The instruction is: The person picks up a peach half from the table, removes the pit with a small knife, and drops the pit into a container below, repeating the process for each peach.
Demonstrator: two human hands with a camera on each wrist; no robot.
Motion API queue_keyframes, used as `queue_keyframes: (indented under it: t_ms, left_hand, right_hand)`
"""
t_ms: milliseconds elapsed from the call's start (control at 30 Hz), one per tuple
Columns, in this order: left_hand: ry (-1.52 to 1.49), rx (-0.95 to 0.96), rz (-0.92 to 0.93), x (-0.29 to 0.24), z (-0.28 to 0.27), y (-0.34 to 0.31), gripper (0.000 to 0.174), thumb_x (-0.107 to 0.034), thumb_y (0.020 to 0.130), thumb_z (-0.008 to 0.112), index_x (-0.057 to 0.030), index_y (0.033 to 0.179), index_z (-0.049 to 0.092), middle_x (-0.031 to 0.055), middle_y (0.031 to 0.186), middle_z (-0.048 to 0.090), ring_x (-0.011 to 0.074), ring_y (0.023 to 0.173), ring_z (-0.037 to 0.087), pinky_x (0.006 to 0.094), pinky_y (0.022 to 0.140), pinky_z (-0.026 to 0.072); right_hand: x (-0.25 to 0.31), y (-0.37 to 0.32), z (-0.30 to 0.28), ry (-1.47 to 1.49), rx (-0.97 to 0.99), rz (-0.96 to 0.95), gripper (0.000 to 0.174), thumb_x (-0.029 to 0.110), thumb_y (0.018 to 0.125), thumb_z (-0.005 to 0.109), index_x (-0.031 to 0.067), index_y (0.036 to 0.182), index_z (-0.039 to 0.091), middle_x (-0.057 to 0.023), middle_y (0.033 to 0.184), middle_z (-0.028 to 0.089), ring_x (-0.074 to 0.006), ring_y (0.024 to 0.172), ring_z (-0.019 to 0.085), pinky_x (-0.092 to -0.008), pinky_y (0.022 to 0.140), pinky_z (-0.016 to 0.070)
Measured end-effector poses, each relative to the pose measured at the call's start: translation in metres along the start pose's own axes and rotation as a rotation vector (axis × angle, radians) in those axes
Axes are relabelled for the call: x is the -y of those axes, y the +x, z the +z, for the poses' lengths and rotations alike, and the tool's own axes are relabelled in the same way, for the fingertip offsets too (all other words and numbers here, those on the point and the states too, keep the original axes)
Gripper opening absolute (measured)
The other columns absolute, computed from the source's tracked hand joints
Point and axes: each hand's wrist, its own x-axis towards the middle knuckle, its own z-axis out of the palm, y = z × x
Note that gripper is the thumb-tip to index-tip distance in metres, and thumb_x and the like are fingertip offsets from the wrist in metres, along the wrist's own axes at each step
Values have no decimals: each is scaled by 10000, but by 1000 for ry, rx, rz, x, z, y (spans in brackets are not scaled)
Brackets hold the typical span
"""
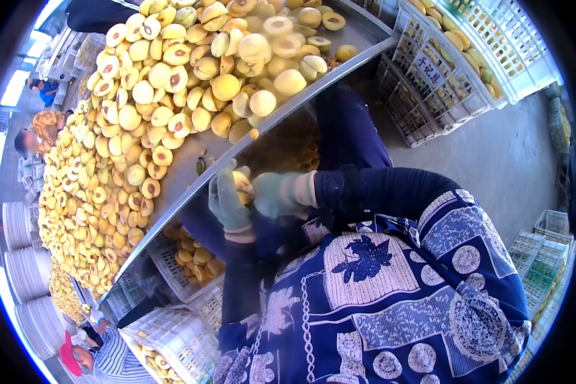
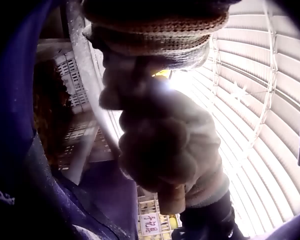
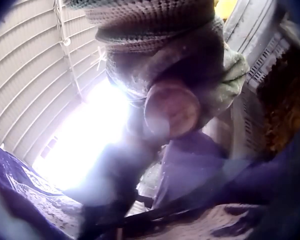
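Observation:
In the head view, the gloved left hand (image 1: 229, 200) holds a yellow fruit piece (image 1: 242, 187) between its thumb and fingers, just inside the metal table's rim (image 1: 192, 190). The gloved right hand (image 1: 276, 194) is close against the fruit's other side, fingers curled. Both wrist views show a short wooden handle (image 2: 171, 200) (image 3: 172, 110) sticking out of the right hand's fist (image 2: 165, 140) (image 3: 162, 62); whatever is at its other end is hidden. Many halved yellow fruits (image 1: 141, 93), some with brown pits, are heaped on the table beyond the hands.
Crates of fruit (image 1: 432, 73) stand at the upper right, with a white crate (image 1: 173, 339) at the lower left. Below the table rim are more fruit pieces (image 1: 195, 256). Other people sit along the table's far left side, near stacked white baskets (image 1: 29, 269).

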Motion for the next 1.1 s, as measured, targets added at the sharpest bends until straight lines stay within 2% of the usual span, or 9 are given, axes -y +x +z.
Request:
queue_keyframes:
  t_ms: [100,167,433,500,600,700,833,1000,1100]
  left_hand:
    - [24,23,18,1,-1,-1,250,-201,862,612,29,957,634,74,764,628,94,601,545,208,579,438]
    - [61,80,123,6,-2,0,238,-194,869,614,27,956,632,78,790,641,91,621,554,201,591,441]
    - [91,21,97,7,-4,1,240,-200,853,630,20,946,639,87,770,641,104,603,565,207,575,453]
    - [107,50,36,3,-3,0,244,-202,841,636,20,942,639,101,781,646,116,604,574,212,568,459]
    - [125,78,-53,-4,0,-1,263,-223,835,636,26,921,634,103,743,633,114,562,550,212,531,442]
    - [119,-3,6,-7,8,-7,276,-238,849,627,29,919,633,97,744,633,94,549,523,207,506,419]
    - [108,-13,83,-1,8,-8,271,-239,857,617,25,917,635,44,644,578,71,486,474,202,488,391]
    - [166,36,25,10,-11,2,259,-214,855,618,18,970,625,64,779,590,131,628,540,245,591,458]
    - [187,70,-13,9,-5,-2,287,-219,858,623,20,1017,609,97,944,611,199,793,625,288,697,532]
  right_hand:
    - [-29,25,15,263,-89,-201,158,166,816,590,41,885,657,-109,723,653,-286,667,666,-404,544,540]
    - [-9,14,15,-225,-306,-231,132,144,816,588,29,830,652,-118,721,657,-287,595,652,-399,487,521]
    - [-46,72,27,441,88,-136,155,129,852,550,18,800,644,-143,715,655,-292,523,633,-439,349,462]
    - [-80,121,38,330,126,-431,156,131,849,558,2,810,638,-146,709,652,-272,514,628,-429,343,477]
    - [-36,75,17,64,152,-154,158,152,846,579,7,830,640,-140,713,655,-257,505,622,-399,356,488]
    - [-34,63,22,-12,166,-367,157,165,839,599,13,835,637,-138,715,656,-243,499,621,-364,367,481]
    - [-39,48,29,365,-106,-252,143,170,815,632,31,834,658,-85,705,667,-206,564,639,-342,449,502]
    - [-2,11,11,-335,-129,-59,131,162,802,647,43,848,677,-78,715,675,-221,590,647,-326,496,507]
    - [-9,21,10,-1037,-18,-429,208,169,769,685,53,940,689,-67,789,689,-210,665,660,-316,569,526]
